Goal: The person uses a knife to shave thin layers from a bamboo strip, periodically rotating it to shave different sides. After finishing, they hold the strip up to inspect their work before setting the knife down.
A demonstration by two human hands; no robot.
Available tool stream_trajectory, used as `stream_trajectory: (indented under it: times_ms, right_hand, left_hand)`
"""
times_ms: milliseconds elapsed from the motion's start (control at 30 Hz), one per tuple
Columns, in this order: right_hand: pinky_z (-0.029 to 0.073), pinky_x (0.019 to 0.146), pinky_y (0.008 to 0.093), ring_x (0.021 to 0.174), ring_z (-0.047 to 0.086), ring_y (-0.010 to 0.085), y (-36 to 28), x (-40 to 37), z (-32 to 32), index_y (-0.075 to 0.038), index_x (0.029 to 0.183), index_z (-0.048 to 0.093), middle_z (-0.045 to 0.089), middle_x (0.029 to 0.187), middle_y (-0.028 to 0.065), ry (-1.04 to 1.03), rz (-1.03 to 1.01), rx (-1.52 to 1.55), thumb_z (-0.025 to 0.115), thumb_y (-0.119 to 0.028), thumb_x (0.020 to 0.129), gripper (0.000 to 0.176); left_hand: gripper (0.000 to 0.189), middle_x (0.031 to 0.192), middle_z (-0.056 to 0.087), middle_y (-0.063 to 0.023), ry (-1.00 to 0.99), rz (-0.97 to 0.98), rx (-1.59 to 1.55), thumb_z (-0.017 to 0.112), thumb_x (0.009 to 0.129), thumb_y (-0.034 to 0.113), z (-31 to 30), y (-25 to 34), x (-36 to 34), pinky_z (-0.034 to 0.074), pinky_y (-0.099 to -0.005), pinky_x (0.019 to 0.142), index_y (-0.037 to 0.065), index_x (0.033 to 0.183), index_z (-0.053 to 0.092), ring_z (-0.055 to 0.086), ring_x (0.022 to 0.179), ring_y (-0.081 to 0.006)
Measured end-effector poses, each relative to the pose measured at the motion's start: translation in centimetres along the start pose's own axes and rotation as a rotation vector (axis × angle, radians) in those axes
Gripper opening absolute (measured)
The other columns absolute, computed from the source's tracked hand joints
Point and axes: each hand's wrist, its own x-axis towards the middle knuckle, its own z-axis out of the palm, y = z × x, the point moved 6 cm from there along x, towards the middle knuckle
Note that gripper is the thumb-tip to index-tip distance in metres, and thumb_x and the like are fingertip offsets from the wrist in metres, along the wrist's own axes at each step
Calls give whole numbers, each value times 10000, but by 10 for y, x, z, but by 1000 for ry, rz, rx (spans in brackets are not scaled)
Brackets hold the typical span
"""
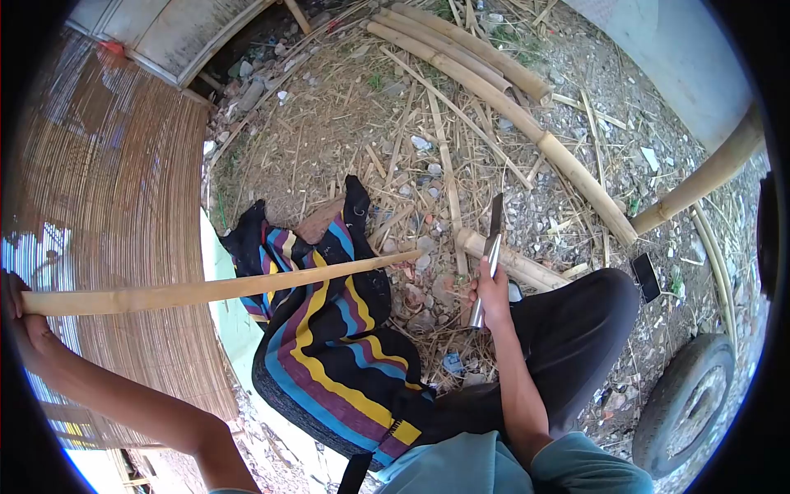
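Note:
My left hand [16, 305], at the far left edge of the view, is closed around one end of a long, flat bamboo strip [222, 288]. The strip runs across to the right over a striped cloth [321, 346] draped on my leg, and its far end is in the air. My right hand [492, 295] grips the shiny metal handle of a knife [495, 222], its dark blade pointing up and away from me. The knife and the strip are apart. Part of my left hand is cut off by the dark rim of the view.
Thick bamboo poles [568, 173] lie on the littered ground at the back right, and a shorter bamboo piece [518, 262] lies just beyond my right hand. A phone [646, 277] and a tyre [683, 403] are at the right. A slatted bamboo screen [123, 189] stands at the left.

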Motion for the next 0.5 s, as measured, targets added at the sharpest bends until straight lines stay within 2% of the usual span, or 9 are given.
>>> stream_trajectory:
  times_ms: [100, 233, 267, 333, 367, 500]
  right_hand:
    - [372, 343, 269, 390, 428, 103, 1, 2, -1, -105, 912, 406, 436, 584, 14, 21, 15, -10, 476, -414, 917, 317]
    - [367, 338, 265, 374, 428, 105, 4, 0, 3, -94, 921, 413, 441, 571, 15, 2, 14, -39, 480, -404, 918, 317]
    - [362, 332, 261, 359, 425, 107, 3, 1, 5, -81, 917, 418, 443, 558, 15, 1, 7, -48, 486, -396, 917, 322]
    - [362, 332, 260, 361, 425, 105, 5, 1, 5, -80, 915, 419, 441, 558, 13, -9, -2, -52, 484, -395, 917, 322]
    - [362, 333, 259, 362, 426, 103, 6, 1, 5, -80, 913, 419, 440, 557, 11, -20, -9, -57, 482, -395, 918, 321]
    - [364, 332, 261, 365, 425, 100, 5, 0, 5, -77, 914, 420, 438, 557, 11, -10, 10, -52, 477, -395, 920, 323]
  left_hand:
    - [306, 501, 311, 0, -156, -77, -142, 400, 906, 208, 14, 11, 1, 290, -221, 380, 108, 619, 357, 298, 416, -103]
    - [418, 463, 349, 15, -211, -115, -151, 443, 934, 386, 33, 26, -3, 292, -216, 323, 147, 598, 375, 334, 373, -102]
    - [418, 463, 349, 15, -211, -114, -152, 443, 934, 386, 40, 29, -3, 292, -216, 323, 147, 598, 375, 334, 373, -102]
    - [417, 476, 362, 15, 538, -245, -752, 454, 931, 381, 27, 13, -15, 263, -226, 334, 141, 598, 379, 317, 382, -109]
    - [417, 476, 362, 15, 540, -247, -752, 454, 931, 381, 22, 11, -15, 263, -226, 334, 141, 598, 379, 317, 382, -109]
    - [416, 480, 360, 15, -167, -210, -413, 441, 936, 377, 18, 15, 2, 251, -228, 340, 140, 600, 375, 311, 387, -110]
